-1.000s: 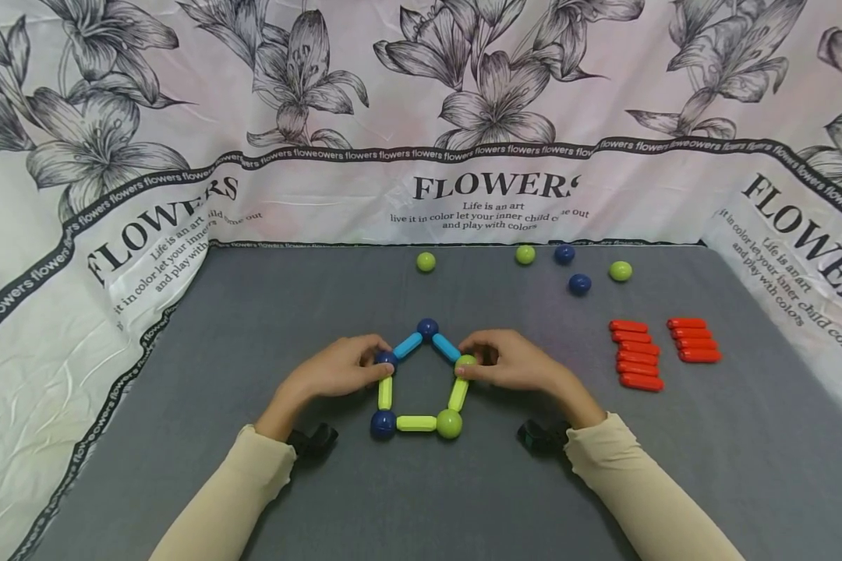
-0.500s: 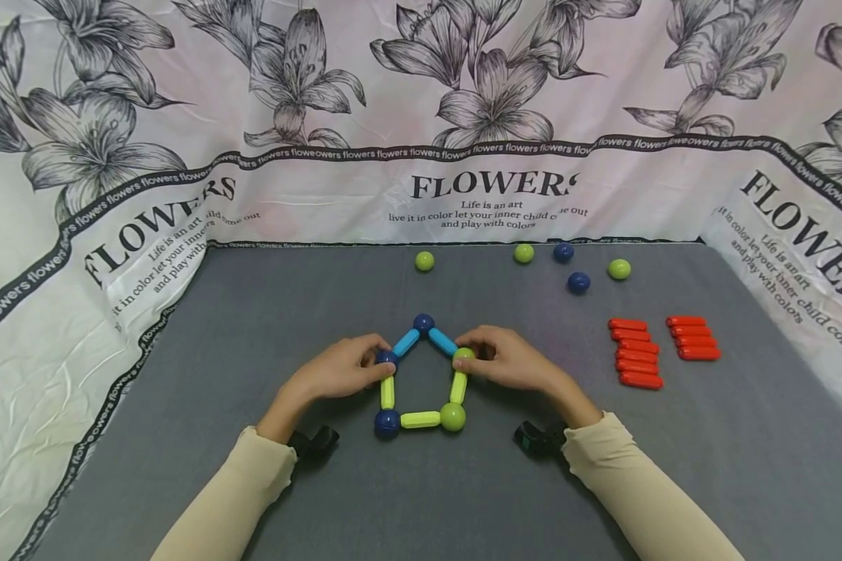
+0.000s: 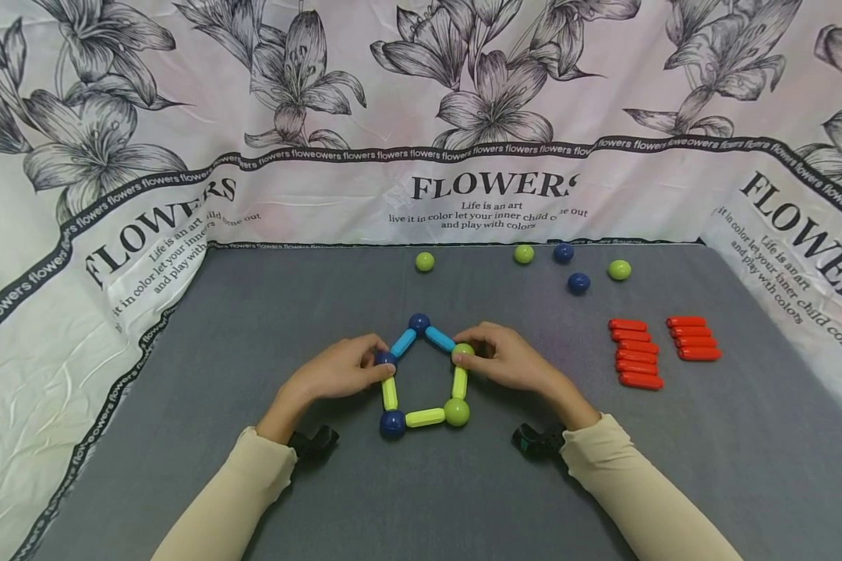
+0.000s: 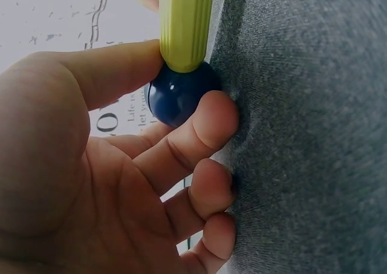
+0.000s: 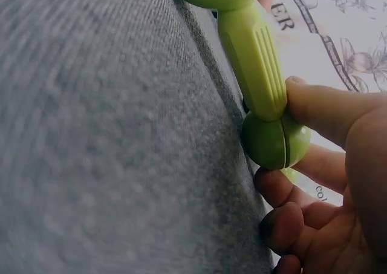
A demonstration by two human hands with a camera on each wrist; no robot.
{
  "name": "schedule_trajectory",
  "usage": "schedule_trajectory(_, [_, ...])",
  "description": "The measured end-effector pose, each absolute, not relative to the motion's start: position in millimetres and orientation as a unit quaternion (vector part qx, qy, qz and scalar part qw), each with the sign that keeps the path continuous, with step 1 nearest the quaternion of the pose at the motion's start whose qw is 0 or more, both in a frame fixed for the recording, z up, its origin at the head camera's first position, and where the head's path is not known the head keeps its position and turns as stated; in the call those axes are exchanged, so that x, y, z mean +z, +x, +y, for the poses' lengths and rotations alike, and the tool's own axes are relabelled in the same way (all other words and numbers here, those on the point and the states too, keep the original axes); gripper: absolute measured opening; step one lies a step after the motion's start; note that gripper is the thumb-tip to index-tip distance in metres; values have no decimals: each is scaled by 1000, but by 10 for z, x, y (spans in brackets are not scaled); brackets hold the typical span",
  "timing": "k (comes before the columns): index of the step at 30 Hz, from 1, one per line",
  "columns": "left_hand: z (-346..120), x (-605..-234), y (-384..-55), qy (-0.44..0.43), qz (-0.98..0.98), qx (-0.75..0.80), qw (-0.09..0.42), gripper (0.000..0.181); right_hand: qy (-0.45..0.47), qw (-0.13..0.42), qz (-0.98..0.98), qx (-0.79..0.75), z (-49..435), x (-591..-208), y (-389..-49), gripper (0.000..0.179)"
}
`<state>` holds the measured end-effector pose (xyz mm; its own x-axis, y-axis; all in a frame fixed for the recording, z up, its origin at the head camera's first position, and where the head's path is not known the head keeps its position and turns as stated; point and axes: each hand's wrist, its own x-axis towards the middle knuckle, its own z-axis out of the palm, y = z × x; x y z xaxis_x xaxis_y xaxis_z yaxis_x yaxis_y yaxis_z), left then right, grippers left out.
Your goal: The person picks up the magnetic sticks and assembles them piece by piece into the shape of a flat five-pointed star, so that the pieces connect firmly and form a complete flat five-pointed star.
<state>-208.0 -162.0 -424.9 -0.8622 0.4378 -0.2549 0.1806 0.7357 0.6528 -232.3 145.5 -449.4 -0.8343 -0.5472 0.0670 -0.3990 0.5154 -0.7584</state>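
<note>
A five-sided ring of balls and rods lies on the grey cloth. Its top is a dark blue ball joined to two light blue rods. Three yellow-green rods form the sides and base, with a blue ball and a green ball at the lower corners. My left hand pinches the blue ball at the left corner between thumb and fingers. At the right corner, my right hand pinches a green ball, its thumb by the yellow-green rod.
Loose green balls and blue balls lie along the back of the cloth. Two stacks of red rods, a left one and a right one, lie to the right. A flower-printed sheet hangs behind.
The ring has turned slightly counterclockwise: its top ball shifted left, the lower corners moved right, and the right corner moved away with the right hand. Both hands keep hold of their balls.
</note>
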Motion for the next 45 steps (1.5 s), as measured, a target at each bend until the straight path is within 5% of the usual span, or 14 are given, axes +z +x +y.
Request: schedule_trajectory(45, [-1676, -4217, -2081, 173, 904, 328, 214, 39, -277, 82, 872, -395, 1480, -4503, -2329, 33])
